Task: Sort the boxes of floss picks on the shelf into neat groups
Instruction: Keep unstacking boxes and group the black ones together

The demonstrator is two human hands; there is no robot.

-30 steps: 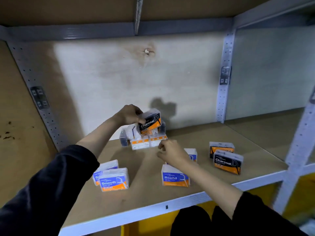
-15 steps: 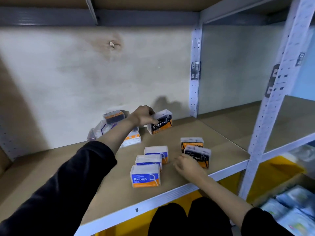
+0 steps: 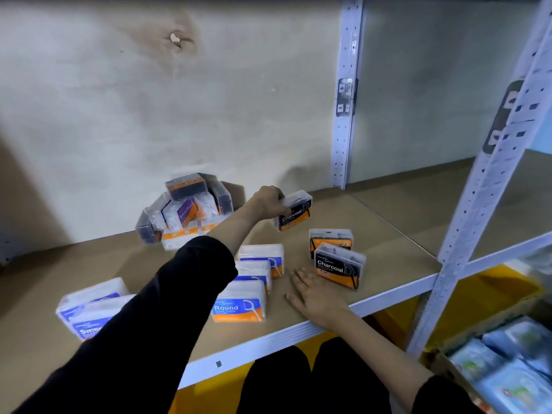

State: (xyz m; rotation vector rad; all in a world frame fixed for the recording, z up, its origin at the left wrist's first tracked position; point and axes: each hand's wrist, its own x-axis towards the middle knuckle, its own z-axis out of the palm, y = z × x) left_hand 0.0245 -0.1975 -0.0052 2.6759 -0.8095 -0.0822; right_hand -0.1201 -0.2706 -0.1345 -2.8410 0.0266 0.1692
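Observation:
My left hand (image 3: 268, 201) grips a black-and-orange Charcoal box (image 3: 294, 215), held just above the shelf board behind two more Charcoal boxes (image 3: 339, 265) that stand one behind the other at the right. My right hand (image 3: 313, 294) lies flat and open on the board, beside the front Charcoal box. Three blue-and-orange Round boxes (image 3: 239, 303) stand in a row in the middle. Two Smooth boxes (image 3: 89, 306) sit at the left front, partly hidden by my left sleeve. A jumbled pile of boxes (image 3: 185, 210) leans against the back wall.
The wooden shelf board (image 3: 385, 234) has a white metal front edge (image 3: 268, 342). Perforated uprights stand at the back (image 3: 343, 115) and the front right (image 3: 490, 186). A neighbouring shelf bay extends right. Below right, a carton holds blue packets (image 3: 507, 360).
My left hand carried the Charcoal box from the back pile to the right, toward the other Charcoal boxes. My right hand moved off the Round boxes and settled flat near the front edge.

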